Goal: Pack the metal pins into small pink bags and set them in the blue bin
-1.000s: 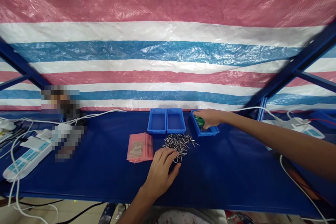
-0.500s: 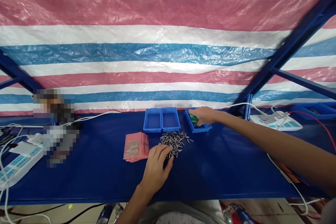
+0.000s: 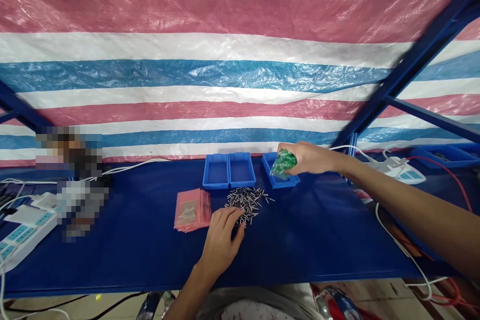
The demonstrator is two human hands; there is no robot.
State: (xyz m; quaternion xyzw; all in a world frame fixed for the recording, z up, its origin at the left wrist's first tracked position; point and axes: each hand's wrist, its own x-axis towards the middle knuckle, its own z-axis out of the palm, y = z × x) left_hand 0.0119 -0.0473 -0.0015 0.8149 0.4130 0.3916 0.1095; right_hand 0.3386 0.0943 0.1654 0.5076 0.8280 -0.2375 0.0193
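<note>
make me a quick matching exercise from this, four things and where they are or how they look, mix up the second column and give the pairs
1. right hand
2. left hand
3. packets
4. metal rods

A. pink, stacked together
B. at the near edge of the heap
C. silvery and dark, heaped loosely
D. gripping a green bag by a blue tray

Pairs: 1-D, 2-B, 3-A, 4-C

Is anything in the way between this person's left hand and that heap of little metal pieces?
Nothing visible is. The left hand is right at the near edge of the heap; the stack of pink packets lies off to the left, not between them.
</note>
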